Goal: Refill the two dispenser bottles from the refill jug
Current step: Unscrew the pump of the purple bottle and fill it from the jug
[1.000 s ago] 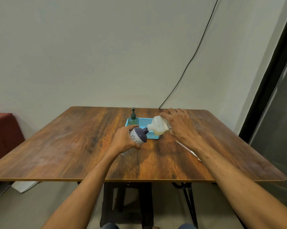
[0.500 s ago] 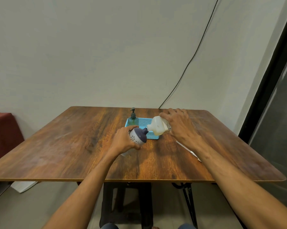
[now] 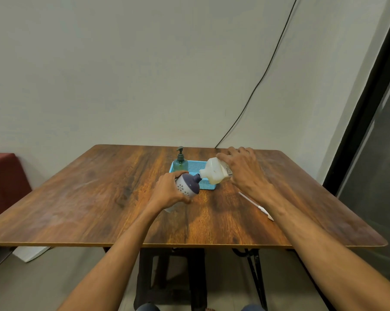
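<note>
Jug tipped to the round bottle at the front edge of the light-blue plastic mesh basket (image 3: 208, 187).

The left hand (image 3: 167, 190) is wrapped round a round white ceramic dispenser bottle with a purple top (image 3: 187, 186), tilted just in front of the basket. The right hand (image 3: 243, 172) clasps a cream translucent plastic refill jug (image 3: 214, 174) from above, tipped over the basket's front right corner, with its mouth meeting the bottle's neck. A green pump dispenser bottle (image 3: 180, 164) stands upright in the basket's back left corner. The basket sits on the brown wooden counter (image 3: 99, 198).
</note>
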### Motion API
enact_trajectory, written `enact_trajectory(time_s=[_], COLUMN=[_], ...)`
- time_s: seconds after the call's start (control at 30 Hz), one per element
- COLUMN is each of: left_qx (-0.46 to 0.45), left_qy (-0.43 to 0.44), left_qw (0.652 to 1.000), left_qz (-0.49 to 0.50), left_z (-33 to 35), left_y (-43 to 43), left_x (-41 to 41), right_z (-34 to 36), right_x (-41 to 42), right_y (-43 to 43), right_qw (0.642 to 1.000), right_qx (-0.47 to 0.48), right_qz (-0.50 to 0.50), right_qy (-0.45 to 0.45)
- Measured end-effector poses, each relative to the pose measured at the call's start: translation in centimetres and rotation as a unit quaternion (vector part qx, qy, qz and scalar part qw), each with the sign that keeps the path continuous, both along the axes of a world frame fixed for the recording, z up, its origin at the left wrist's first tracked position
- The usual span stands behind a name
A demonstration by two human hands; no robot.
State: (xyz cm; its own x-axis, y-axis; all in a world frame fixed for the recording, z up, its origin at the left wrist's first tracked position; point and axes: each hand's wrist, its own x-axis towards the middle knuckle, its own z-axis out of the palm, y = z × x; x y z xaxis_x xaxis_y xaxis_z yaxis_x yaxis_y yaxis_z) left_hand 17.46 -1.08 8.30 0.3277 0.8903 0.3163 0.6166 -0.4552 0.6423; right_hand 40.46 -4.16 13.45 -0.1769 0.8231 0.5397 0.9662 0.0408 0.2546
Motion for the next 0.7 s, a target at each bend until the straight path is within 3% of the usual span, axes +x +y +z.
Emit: enact_trajectory(time_s=[0.7], left_qx=[0.001], left_qy=[-0.005], left_qw=[1.000], left_qz=[-0.002], left_z=[0.05], left_y=[0.18], left_x=[0.01], right_z=[0.66], right_x=[-0.10], right_y=[0.16], right_qw=[1.000], right_qx=[-0.007], right_qz=[-0.003], right_qy=[-0.016])
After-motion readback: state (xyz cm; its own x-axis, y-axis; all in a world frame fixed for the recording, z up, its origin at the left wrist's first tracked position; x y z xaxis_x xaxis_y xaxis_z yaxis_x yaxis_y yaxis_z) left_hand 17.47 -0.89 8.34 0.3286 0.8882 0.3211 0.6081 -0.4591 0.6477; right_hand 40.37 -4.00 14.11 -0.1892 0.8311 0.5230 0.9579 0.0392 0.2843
